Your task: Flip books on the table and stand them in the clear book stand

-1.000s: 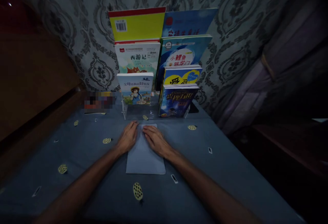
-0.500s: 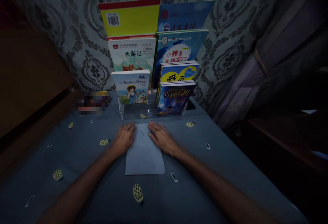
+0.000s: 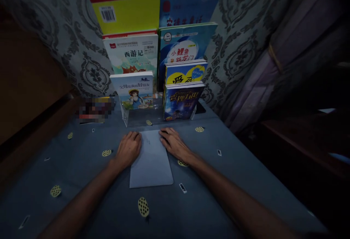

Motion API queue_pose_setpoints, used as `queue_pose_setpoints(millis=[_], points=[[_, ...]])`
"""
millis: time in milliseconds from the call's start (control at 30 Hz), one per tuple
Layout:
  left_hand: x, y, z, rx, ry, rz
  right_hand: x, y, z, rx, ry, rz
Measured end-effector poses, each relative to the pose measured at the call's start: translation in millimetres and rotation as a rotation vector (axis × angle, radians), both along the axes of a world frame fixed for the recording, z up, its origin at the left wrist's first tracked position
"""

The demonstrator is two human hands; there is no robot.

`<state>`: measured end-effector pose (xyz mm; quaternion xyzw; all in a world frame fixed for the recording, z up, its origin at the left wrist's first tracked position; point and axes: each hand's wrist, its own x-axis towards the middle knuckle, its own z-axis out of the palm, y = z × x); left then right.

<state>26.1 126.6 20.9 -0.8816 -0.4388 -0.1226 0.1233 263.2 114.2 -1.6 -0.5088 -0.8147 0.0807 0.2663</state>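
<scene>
Since one second ago, your right hand [image 3: 174, 143] has shifted from over the pale booklet [image 3: 151, 164] to its upper right edge, fingers loosely bent; your left hand [image 3: 128, 147] sits half-curled opposite, grip indeterminable for both, booklet flat between the fingers, clear book rack [image 3: 125, 118] beyond the fingertips.

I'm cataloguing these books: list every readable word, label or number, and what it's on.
"西游记": white-green paper book
"父母是我的好朋友": pale-blue paper book
"小鲤鱼跳龙门": teal-blue paper book
"安徒生童话", lower edge hidden: tall blue paper book
"爱", next character part-hidden: yellow-blue paper book
Seemingly "查理九世": dark-blue paper book
Too small or blurred: remaining cover print; barcode, yellow paper book; marks, flat grey-blue paper booklet; labels, blue tablecloth.
</scene>
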Motion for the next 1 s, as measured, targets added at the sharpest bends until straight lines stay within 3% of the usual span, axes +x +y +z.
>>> queue_pose_setpoints(millis=[200,400,667,1000], points=[[8.4,5.4,3.0,-0.092,-0.004,-0.156,4.0,4.6,1.0,-0.012,0.065,0.023],[30.8,15.2,-1.2,-0.154,-0.026,-0.285,10.6,7.3,-5.4,-0.049,0.281,0.040],[54.3,27.5,-5.0,-0.170,-0.070,-0.372,18.6,12.3,-15.4,-0.134,0.426,0.027],[52.5,27.3,-6.0,-0.176,-0.147,-0.433,14.7,11.1,-12.3,-0.085,0.404,0.004]])
